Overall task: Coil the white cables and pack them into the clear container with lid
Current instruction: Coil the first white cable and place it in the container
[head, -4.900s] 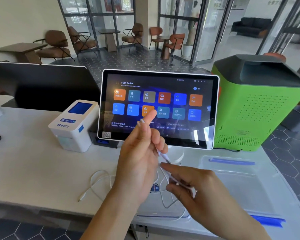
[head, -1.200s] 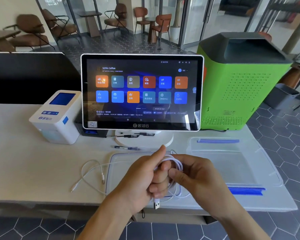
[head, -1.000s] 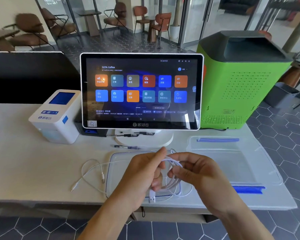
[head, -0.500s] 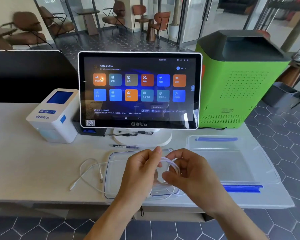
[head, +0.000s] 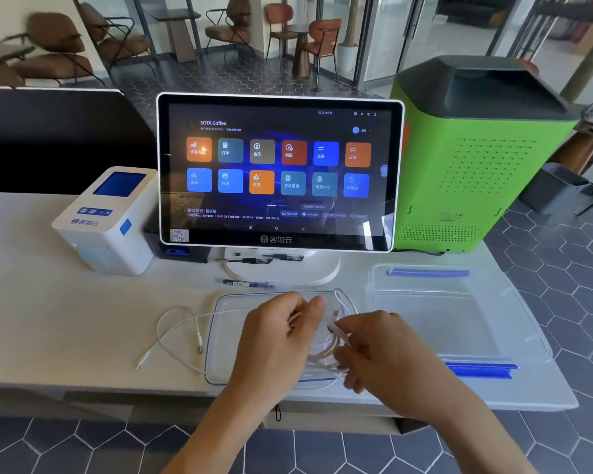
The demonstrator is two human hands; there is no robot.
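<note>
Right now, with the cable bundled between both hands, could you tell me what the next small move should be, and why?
Probably lower the coiled white cable into the clear container on the right. The loops look gathered between the left hand and right hand, the container is open and looks empty, and a second white cable lies loose on the counter to coil afterwards.

Single head-worn wide-angle view, facing forward and down, close over counter [head: 48, 319]

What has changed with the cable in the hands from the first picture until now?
The white cable, earlier stretched between the hands, is now wound into a coil held by the left hand and right hand. The second cable stays loose on the counter.
</note>
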